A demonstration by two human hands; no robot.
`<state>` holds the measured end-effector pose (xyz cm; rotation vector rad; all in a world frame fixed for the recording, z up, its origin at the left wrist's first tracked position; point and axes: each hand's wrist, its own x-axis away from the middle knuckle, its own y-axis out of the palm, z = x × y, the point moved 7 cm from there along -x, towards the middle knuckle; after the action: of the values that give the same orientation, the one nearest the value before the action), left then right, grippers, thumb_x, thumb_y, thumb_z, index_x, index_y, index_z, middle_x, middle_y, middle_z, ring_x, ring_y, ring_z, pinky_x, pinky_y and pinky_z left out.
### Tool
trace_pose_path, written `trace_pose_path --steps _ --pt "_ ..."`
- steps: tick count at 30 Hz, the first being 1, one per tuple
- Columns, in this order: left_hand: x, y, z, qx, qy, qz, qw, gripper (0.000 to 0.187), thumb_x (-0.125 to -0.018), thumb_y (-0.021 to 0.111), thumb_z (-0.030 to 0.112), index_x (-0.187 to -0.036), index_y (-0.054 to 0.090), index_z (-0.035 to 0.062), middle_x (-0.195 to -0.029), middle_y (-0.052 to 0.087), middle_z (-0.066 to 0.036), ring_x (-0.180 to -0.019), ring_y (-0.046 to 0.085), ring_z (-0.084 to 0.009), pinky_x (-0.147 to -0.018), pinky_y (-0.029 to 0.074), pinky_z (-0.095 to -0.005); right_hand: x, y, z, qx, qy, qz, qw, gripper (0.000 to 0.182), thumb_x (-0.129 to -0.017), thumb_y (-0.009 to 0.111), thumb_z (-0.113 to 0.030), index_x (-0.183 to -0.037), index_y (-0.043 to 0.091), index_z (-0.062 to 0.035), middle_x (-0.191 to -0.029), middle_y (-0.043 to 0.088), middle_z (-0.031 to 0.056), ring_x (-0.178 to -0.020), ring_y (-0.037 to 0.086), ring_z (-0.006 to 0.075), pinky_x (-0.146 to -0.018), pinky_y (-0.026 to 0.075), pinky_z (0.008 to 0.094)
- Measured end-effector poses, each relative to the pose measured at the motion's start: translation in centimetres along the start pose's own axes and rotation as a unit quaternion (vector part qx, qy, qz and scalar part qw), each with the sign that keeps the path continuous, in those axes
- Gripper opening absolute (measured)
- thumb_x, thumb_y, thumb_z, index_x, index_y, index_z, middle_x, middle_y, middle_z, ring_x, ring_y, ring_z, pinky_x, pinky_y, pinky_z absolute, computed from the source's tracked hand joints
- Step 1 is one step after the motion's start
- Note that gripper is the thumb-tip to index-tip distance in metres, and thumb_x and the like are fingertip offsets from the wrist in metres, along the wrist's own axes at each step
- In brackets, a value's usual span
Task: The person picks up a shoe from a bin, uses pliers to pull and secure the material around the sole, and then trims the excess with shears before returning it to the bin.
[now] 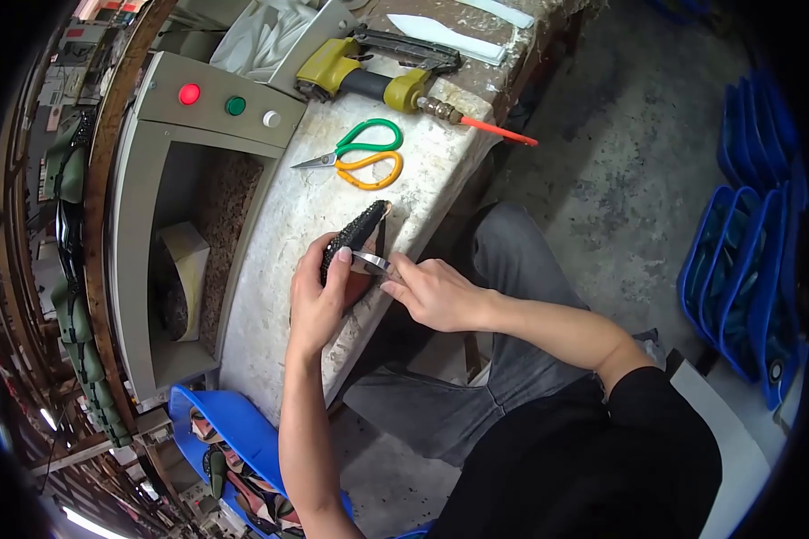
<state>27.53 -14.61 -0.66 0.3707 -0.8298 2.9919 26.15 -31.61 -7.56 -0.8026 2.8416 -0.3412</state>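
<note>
My left hand [319, 292] is wrapped round a black studded shoe [358, 231] above the pale worktop, with the thumb on its near side. My right hand [436, 292] pinches a shiny metal blade-like tool [370, 261], whose far end meets the shoe beside my left thumb. A reddish-brown part of the shoe shows between the hands. Scissors [355, 159] with one green and one orange handle lie open on the worktop, beyond the shoe.
A yellow and black air tool [364, 81] with an orange hose [499, 130] lies at the back. To the left stands a grey machine [139, 225] with buttons. Blue bins [243, 431] hold shoes at lower left; more blue trays [737, 260] are at right.
</note>
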Motion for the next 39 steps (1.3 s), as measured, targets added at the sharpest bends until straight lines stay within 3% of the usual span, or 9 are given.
trace_pose_path --steps 9,13,15,16,18,24,28,34,39 --pt "0.9 1.1 1.4 -0.302 0.148 0.155 0.929 0.045 -0.096 0.072 0.022 -0.135 0.063 0.0010 -0.114 0.072 -0.018 -0.103 0.068 -0.0351 -0.095 0.053 -0.0426 4.5 -3.0 -1.4 -0.196 0.163 -0.054 0.966 0.019 -0.109 0.056 -0.018 -0.112 0.054 0.0015 -0.077 0.071 0.0132 -0.055 0.064 0.0305 -0.052 0.050 0.0445" --pt "1.4 0.5 2.7 -0.246 0.147 0.078 0.955 0.055 -0.085 0.079 0.020 -0.135 0.062 0.0026 -0.113 0.071 -0.017 -0.103 0.068 -0.0353 -0.095 0.053 -0.0436 3.7 -3.8 -6.1 -0.091 -0.119 0.201 0.968 0.013 -0.106 0.058 -0.009 -0.115 0.055 0.0005 -0.074 0.062 0.0084 -0.054 0.060 0.0215 -0.051 0.048 0.0321" --pt "1.4 0.2 2.1 -0.238 0.143 0.080 0.957 0.057 -0.084 0.080 0.019 -0.135 0.062 0.0028 -0.114 0.071 -0.017 -0.103 0.068 -0.0355 -0.096 0.053 -0.0438 2.4 -2.2 -5.7 -0.014 -0.229 0.223 0.947 0.024 -0.100 0.066 -0.003 -0.121 0.056 0.0049 -0.085 0.073 0.0132 -0.054 0.065 0.0274 -0.050 0.051 0.0384" --pt "1.1 0.1 1.7 -0.232 0.140 0.082 0.959 0.059 -0.082 0.081 0.019 -0.136 0.062 0.0030 -0.114 0.071 -0.016 -0.103 0.068 -0.0357 -0.096 0.053 -0.0440 1.2 -1.3 -4.7 -0.011 -0.230 0.222 0.947 0.024 -0.100 0.066 -0.003 -0.121 0.056 0.0049 -0.085 0.073 0.0132 -0.054 0.065 0.0274 -0.050 0.051 0.0384" --pt "0.8 0.0 1.3 -0.220 0.136 0.086 0.962 0.062 -0.079 0.083 0.018 -0.136 0.062 0.0035 -0.115 0.071 -0.016 -0.103 0.068 -0.0362 -0.096 0.053 -0.0444 -1.9 1.1 -1.5 0.139 -0.068 0.140 0.978 0.029 -0.097 0.067 0.001 -0.124 0.057 0.0063 -0.087 0.074 0.0159 -0.056 0.068 0.0302 -0.050 0.052 0.0395" --pt "1.3 0.2 1.0 -0.229 0.150 0.086 0.958 0.062 -0.078 0.082 0.014 -0.135 0.062 0.0036 -0.115 0.072 -0.016 -0.104 0.068 -0.0365 -0.097 0.053 -0.0442 0.9 -0.8 -4.6 0.046 -0.212 0.281 0.935 0.020 -0.100 0.064 -0.004 -0.117 0.058 0.0051 -0.084 0.074 0.0175 -0.058 0.070 0.0331 -0.049 0.052 0.0410" --pt "1.1 -0.1 1.2 -0.219 0.159 0.094 0.958 0.062 -0.077 0.083 0.013 -0.135 0.062 0.0036 -0.116 0.072 -0.016 -0.105 0.068 -0.0362 -0.099 0.053 -0.0440 -0.1 -0.7 -3.4 -0.034 -0.092 0.251 0.963 0.018 -0.103 0.061 -0.009 -0.115 0.057 0.0041 -0.083 0.074 0.0165 -0.059 0.070 0.0328 -0.051 0.053 0.0416" --pt "0.5 -0.4 0.8 -0.190 0.084 0.057 0.976 0.066 -0.083 0.079 0.020 -0.143 0.059 0.0018 -0.125 0.070 -0.019 -0.111 0.067 -0.0356 -0.102 0.051 -0.0425 -1.6 -0.5 -1.9 -0.003 -0.079 0.192 0.978 0.015 -0.107 0.057 -0.012 -0.111 0.056 0.0028 -0.085 0.075 0.0139 -0.060 0.070 0.0324 -0.055 0.054 0.0418" --pt "1.0 -1.2 -2.2 0.080 0.069 -0.035 0.994 0.059 -0.102 0.065 0.025 -0.153 0.051 -0.0018 -0.132 0.066 -0.017 -0.110 0.064 -0.0257 -0.097 0.052 -0.0352 2.3 1.5 -0.8 -0.301 0.098 -0.005 0.949 0.016 -0.108 0.056 -0.013 -0.109 0.055 0.0026 -0.085 0.075 0.0138 -0.061 0.071 0.0336 -0.057 0.054 0.0426"
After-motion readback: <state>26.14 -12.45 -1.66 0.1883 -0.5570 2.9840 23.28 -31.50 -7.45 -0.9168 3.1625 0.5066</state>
